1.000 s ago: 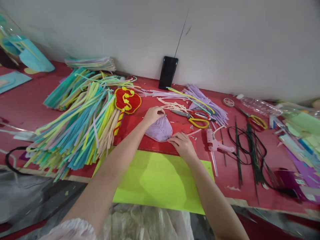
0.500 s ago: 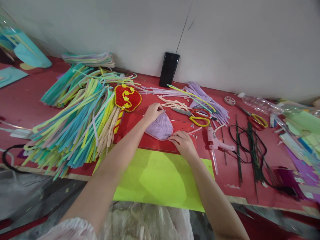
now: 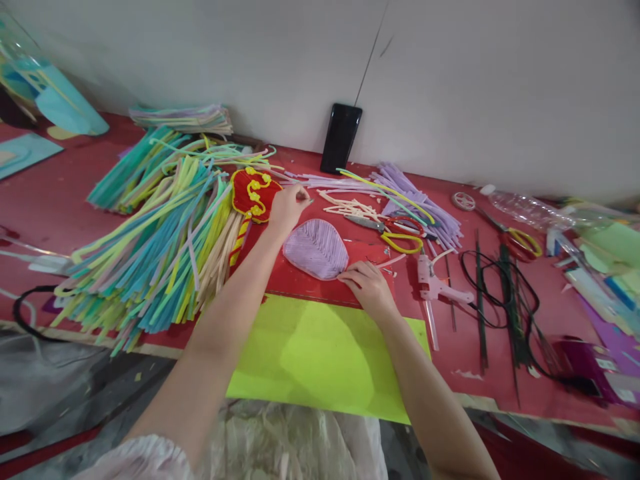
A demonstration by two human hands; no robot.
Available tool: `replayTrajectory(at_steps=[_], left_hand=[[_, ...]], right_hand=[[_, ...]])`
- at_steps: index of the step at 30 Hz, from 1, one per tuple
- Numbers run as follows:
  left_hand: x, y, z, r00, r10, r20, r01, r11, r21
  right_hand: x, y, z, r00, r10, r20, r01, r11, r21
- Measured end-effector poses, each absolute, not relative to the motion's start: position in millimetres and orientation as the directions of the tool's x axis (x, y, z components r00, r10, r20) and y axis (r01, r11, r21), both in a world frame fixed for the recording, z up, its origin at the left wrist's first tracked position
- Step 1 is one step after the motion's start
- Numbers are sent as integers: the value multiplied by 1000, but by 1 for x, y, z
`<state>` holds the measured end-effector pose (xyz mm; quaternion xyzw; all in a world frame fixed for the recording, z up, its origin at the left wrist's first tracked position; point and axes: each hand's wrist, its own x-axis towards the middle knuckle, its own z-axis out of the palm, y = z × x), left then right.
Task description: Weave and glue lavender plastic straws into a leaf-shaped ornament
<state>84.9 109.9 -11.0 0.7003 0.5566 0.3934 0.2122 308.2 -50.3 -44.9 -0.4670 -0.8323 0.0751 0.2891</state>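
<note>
Leaf [image 3: 316,250] (purple, just one), right hand [image 3: 370,288] touching, two scissors [image 3: 385,231]

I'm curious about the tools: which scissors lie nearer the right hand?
The pair of scissors just beyond the right hand, close to the pink glue gun; the other pair lies farther right, by the clear bottle.

red table [image 3: 40,207] with pipe cleaners [image 3: 150,253], scissors [image 3: 370,223], pink glue gun [image 3: 430,285]
</note>
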Motion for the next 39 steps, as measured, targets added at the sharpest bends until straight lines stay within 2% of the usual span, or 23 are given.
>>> replayTrajectory(at_steps=[3, 8, 11, 13, 18, 21, 27, 29, 33, 37, 39], left_hand=[[65, 114, -6, 129, 933, 336, 696, -326, 639], [56, 112, -2, 14, 979, 206, 787, -137, 601], [59, 110, -1, 100, 949, 298, 785, -260, 562], [61, 110, -1, 167, 939, 300, 785, -311, 536], [55, 113, -5, 209, 967, 143, 792, -253, 556], [43, 118, -10, 257, 965, 44, 832, -244, 498], [34, 118, -17, 296, 953, -71, 845, -226, 485], [37, 115, -15, 275, 958, -87, 871, -210, 443], [48, 107, -3, 253, 965, -69, 901, -209, 380], [66, 96, 15, 355, 930, 94, 857, -364, 365], [81, 83, 25, 440, 892, 104, 818, -446, 364]], right_hand=[[308, -50, -45, -396, 815, 423, 732, 558, -390], [308, -51, -44, -390, 820, 419, 730, 553, -402], [308, -51, -45, -389, 821, 418, 731, 551, -403], [308, -51, -45, -390, 821, 418, 735, 550, -396], [308, -51, -45, -386, 816, 430, 734, 554, -392], [308, -50, -45, -393, 817, 422, 731, 556, -396], [308, -50, -45, -385, 819, 426, 736, 551, -393], [308, -50, -45, -386, 819, 425, 741, 550, -387], [308, -50, -44, -389, 812, 435, 736, 558, -383], [308, -50, -46, -382, 819, 428, 737, 549, -394], [308, -50, -46, -382, 821, 424, 734, 549, -401]])
